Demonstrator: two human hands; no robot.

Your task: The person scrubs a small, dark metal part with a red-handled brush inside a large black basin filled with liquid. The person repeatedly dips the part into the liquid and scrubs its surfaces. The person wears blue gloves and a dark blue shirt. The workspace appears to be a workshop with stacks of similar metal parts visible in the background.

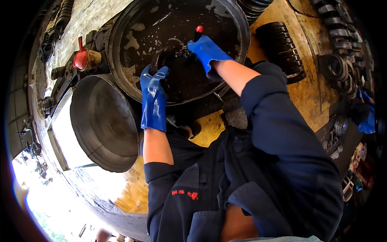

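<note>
My left hand point(153, 86), in a blue rubber glove, grips a dark ring point(162, 56) at its lower edge, thumb and fingers closed on it. The ring is tilted just above the dark liquid in a wide round basin point(114, 60). My right hand point(206, 50), gloved the same way, is closed around a red-tipped handle point(199, 29), which looks like that of a brush. Its dark working end is close to the ring's right side, partly hidden by the glove and hard to make out. Pale foam patches float on the liquid.
A deep metal tub point(102, 125) stands left of the basin. Beyond it, a red scoop point(80, 58) rests at a small can point(94, 59). Right of the basin lies a row of black rings point(280, 50); more rings point(336, 68) are farther right, near another person's blue garment point(367, 121).
</note>
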